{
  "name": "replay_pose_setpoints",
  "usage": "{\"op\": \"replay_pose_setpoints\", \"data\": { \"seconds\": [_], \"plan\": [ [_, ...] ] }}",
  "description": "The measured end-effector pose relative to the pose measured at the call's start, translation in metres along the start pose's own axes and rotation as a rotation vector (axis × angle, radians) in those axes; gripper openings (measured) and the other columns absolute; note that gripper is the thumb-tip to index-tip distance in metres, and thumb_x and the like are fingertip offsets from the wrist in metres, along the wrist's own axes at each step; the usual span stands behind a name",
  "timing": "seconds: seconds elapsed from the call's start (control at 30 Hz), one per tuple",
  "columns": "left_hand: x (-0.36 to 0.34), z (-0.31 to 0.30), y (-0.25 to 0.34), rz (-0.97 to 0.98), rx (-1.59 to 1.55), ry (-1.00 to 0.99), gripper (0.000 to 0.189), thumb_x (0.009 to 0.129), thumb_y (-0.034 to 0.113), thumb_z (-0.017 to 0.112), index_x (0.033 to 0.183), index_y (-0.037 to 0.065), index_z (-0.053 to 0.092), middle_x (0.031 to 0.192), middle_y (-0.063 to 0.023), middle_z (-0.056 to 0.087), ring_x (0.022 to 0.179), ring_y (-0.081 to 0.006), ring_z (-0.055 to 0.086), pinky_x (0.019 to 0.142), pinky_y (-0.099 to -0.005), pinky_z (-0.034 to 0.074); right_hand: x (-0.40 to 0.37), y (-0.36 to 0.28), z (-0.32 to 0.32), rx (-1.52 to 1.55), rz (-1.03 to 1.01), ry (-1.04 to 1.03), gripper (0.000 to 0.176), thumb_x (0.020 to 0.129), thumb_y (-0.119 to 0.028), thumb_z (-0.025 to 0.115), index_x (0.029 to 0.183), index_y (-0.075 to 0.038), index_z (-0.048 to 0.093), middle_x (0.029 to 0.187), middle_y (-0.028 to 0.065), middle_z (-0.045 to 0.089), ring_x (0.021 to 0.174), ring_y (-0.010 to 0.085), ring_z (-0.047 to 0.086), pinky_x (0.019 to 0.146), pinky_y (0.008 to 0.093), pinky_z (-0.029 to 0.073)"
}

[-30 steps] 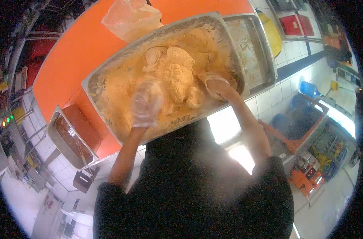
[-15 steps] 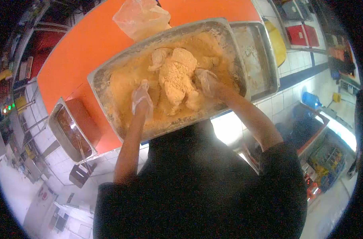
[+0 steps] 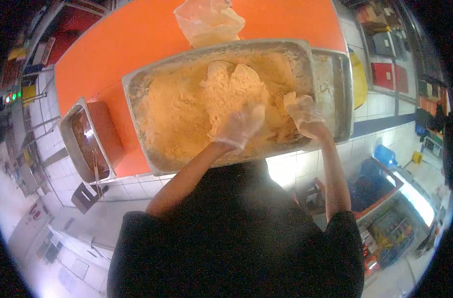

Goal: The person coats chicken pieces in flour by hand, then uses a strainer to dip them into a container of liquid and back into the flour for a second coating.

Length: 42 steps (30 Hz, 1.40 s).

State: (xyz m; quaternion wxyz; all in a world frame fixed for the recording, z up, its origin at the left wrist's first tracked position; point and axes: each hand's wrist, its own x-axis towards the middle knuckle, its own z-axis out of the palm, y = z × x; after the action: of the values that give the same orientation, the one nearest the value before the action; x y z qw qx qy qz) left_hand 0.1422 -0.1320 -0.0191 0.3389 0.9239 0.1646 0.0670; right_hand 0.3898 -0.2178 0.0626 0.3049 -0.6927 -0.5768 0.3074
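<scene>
A large metal pan [image 3: 129, 107] holds orange-tan breading flour [image 3: 169, 107]. Flour-coated chicken pieces [image 3: 236, 87] lie heaped in its middle. My left hand [image 3: 241, 126], in a clear plastic glove, reaches across the near side of the heap with its fingers stretched out, somewhat blurred, and touches the pieces. At the right end of the pan, my gloved right hand [image 3: 307, 116] is curled just above the flour. A pale, flour-covered bit shows at its fingertips; whether it is a piece of chicken or caked fingers I cannot make out.
The pan rests on an orange table [image 3: 107, 54]. A clear plastic bag [image 3: 209, 22] stands behind it. Another metal tray [image 3: 338, 94] sits against its right side. At the left edge is a deep metal container [image 3: 85, 139] with dark liquid and a utensil handle.
My left hand has moved right, from the bare flour onto the chicken. My right hand has drawn away to the right of the heap and curled. The view has shifted, so the pan appears lower.
</scene>
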Motion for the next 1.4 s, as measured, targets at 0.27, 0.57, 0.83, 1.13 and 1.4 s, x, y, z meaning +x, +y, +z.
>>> {"op": "replay_pose_setpoints", "data": {
  "seconds": [0.27,0.57,0.83,1.13,1.4],
  "plan": [
    [-0.002,-0.074,-0.087,-0.460,0.742,-0.027,0.053,0.083,0.024,0.053,0.130,0.005,0.039,0.129,-0.0212,0.043,0.113,-0.0345,0.046,0.093,-0.0450,0.037,0.050,0.068,0.057,-0.388,0.264,-0.266,0.021,0.087,-0.008,0.040,0.099,-0.009,0.058,0.091,0.0088,0.057,0.086,0.0198,0.055,0.083,0.0296,0.045],
    [0.060,-0.125,-0.061,-0.598,-0.634,-0.378,0.041,0.086,0.030,0.047,0.118,0.005,0.050,0.117,-0.0178,0.053,0.106,-0.0309,0.053,0.087,-0.0408,0.043,0.078,-0.012,0.025,-0.613,-0.141,-0.362,0.023,0.081,-0.010,0.045,0.101,-0.010,0.057,0.099,0.0119,0.059,0.088,0.0286,0.056,0.076,0.0394,0.047],
    [-0.063,-0.091,-0.017,-0.147,-0.068,0.157,0.037,0.080,0.023,0.058,0.114,0.009,0.056,0.104,-0.0147,0.060,0.098,-0.0273,0.056,0.086,-0.0387,0.045,0.011,-0.054,0.030,-0.596,-0.140,-0.266,0.022,0.085,-0.017,0.050,0.105,-0.010,0.055,0.101,0.0095,0.056,0.094,0.0264,0.054,0.086,0.0360,0.044],
    [-0.162,-0.145,0.012,-0.537,0.172,0.323,0.029,0.088,0.020,0.049,0.112,0.006,0.056,0.104,-0.0097,0.060,0.093,-0.0199,0.059,0.080,-0.0304,0.047,0.048,-0.040,0.081,-0.716,-0.239,-0.033,0.031,0.088,-0.029,0.050,0.109,-0.007,0.054,0.098,0.0122,0.057,0.097,0.0281,0.053,0.088,0.0352,0.042],
    [-0.257,-0.174,0.011,-1.342,-0.900,1.375,0.025,0.088,0.032,0.055,0.083,0.008,0.050,0.063,-0.0010,0.048,0.054,-0.0141,0.046,0.054,-0.0303,0.040,0.069,-0.067,0.100,-0.653,-0.374,0.091,0.034,0.080,-0.031,0.056,0.105,-0.007,0.058,0.097,0.0156,0.062,0.090,0.0334,0.058,0.080,0.0424,0.046]
  ]
}}
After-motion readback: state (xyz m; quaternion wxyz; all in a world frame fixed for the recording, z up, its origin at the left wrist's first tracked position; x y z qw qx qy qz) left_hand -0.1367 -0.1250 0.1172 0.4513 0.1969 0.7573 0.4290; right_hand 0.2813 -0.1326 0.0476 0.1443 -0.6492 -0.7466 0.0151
